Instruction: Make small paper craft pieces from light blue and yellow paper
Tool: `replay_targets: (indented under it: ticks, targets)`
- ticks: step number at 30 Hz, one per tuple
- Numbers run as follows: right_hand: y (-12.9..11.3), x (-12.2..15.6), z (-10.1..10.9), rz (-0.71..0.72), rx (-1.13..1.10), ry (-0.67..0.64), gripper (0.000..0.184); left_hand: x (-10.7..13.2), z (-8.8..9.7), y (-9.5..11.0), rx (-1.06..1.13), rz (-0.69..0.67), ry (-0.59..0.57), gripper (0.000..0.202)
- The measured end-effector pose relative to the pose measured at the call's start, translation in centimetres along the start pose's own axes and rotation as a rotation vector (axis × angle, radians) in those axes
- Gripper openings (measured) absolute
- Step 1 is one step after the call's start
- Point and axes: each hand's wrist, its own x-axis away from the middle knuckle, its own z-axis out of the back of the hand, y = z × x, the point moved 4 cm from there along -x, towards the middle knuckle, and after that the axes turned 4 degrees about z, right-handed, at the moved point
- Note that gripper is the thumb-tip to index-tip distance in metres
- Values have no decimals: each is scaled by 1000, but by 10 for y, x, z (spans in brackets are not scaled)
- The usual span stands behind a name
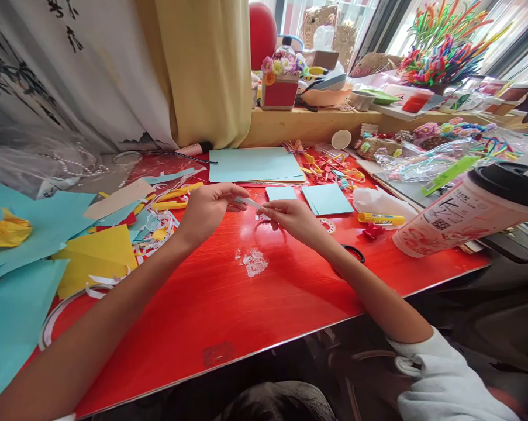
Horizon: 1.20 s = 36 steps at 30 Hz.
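Note:
Between my two hands a thin pale strip of paper (251,203) is held above the red table (193,316). My left hand (213,210) pinches its left end between thumb and fingers. At the other end, my right hand (292,217) has its fingers closed on the same strip. Just behind the hands lie small light-blue paper squares (327,199) and a larger stack of light-blue sheets (255,165). Below the strip, a whitish dried patch (255,263) marks the tabletop. Part of a pair of black-handled scissors (354,252) shows beside my right forearm.
Blue sheets (22,304), a yellow sheet (99,257) and paper scraps cover the left side. A yellow glue stick (380,218) and a large lidded cup (461,216) stand or lie at right. Craft flowers (283,64) and bowls line the windowsill.

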Motion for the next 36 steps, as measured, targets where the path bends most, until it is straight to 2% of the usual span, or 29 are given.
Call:
replay_targets:
  ticks: [8,12,16,20,23,26,30,32,36]
  targets:
    - [2,-2,4,-42,80,-23,39,-1,1,1,15,-13,1,29]
    - [1,-1,4,-35,16,-13,32,-2,1,2,10,25,-5,24]
    - [1,0,2,-26,-78,-28,34,-4,2,1,20,50,-49,20]
    - [0,-1,1,-14,-156,-32,33,-7,6,-1,33,107,-143,31]
    - [-1,0,3,-29,-164,-3,31,-8,12,0,-37,132,-141,37]
    - [-4,1,3,-17,-77,16,30,-8,13,5,-281,20,-106,39]
    - [-12,4,-1,48,87,14,30,-2,1,8,-673,-270,-154,24]
    - [-15,6,-3,75,159,11,29,0,-4,6,-780,-367,-154,19]
    - [-17,6,-2,90,214,35,33,2,-7,6,-858,-502,-66,16]
